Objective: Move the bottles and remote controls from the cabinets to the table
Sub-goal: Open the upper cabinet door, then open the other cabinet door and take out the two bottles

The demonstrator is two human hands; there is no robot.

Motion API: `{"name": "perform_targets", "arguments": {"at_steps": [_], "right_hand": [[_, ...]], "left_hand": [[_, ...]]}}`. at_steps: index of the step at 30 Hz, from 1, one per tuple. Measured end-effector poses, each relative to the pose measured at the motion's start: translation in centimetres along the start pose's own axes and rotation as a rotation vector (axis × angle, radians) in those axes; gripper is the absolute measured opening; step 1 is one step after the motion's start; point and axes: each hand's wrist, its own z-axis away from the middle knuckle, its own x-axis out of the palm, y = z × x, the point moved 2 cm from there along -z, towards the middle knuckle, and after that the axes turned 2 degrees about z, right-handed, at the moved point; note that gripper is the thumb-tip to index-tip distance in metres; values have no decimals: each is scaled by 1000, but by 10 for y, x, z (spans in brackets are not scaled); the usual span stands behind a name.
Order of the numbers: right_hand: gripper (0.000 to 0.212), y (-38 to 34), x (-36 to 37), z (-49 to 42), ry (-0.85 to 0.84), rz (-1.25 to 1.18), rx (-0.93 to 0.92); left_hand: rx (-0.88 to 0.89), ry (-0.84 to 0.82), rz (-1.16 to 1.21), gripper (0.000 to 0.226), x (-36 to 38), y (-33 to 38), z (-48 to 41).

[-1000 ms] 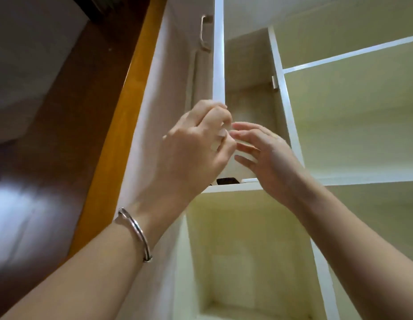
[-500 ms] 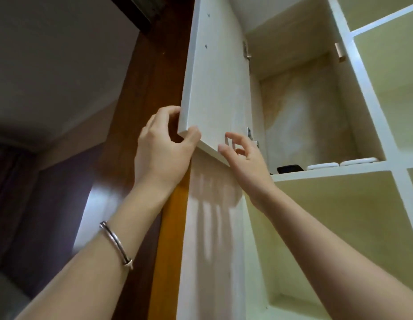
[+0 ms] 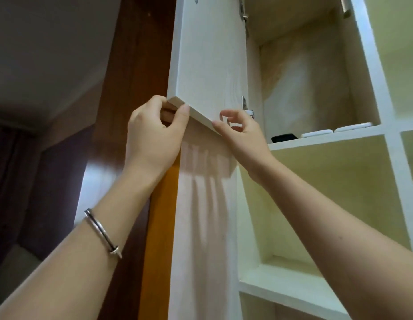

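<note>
High on the wall, a white cabinet door (image 3: 210, 54) stands swung open to the left. My left hand (image 3: 154, 135) grips the door's lower corner, thumb on its bottom edge and fingers behind it. My right hand (image 3: 240, 132) touches the door's bottom edge with a fingertip, the other fingers loosely curled and holding nothing. Inside the opened compartment, on its shelf (image 3: 325, 140), lie a black remote control (image 3: 283, 137) and two white remote controls (image 3: 316, 134) (image 3: 353, 127). Only their front ends show. No bottle is in view.
Below the shelf is an open, pale yellow compartment (image 3: 328, 192). More open compartments run to the right behind a white divider (image 3: 374, 65). A dark wooden panel with an orange strip (image 3: 159, 227) borders the cabinet on the left.
The cabinet door has swung from nearly closed to wide open on the left. Both hands moved left with its lower edge. The remotes on the shelf came into view.
</note>
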Motion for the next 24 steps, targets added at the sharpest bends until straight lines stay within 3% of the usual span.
{"name": "perform_targets", "arguments": {"at_steps": [7,10,12,16,19,24], "right_hand": [[12,-4,-44,67,-129,223,44],[10,-2,-83,129,-145,339,153],[11,-2,-112,181,-110,403,261],[16,-13,-163,318,-4,589,589],[17,-36,-188,439,96,660,900],[17,-108,-203,638,408,749,1380]], "left_hand": [[65,-101,-142,20,-12,5,54],[197,-150,-67,19,-17,18,108],[178,-260,100,15,-14,26,154],[-239,-800,481,11,-3,29,281],[-515,-1247,550,26,-19,25,398],[-838,-1711,597,10,-74,44,541]]}}
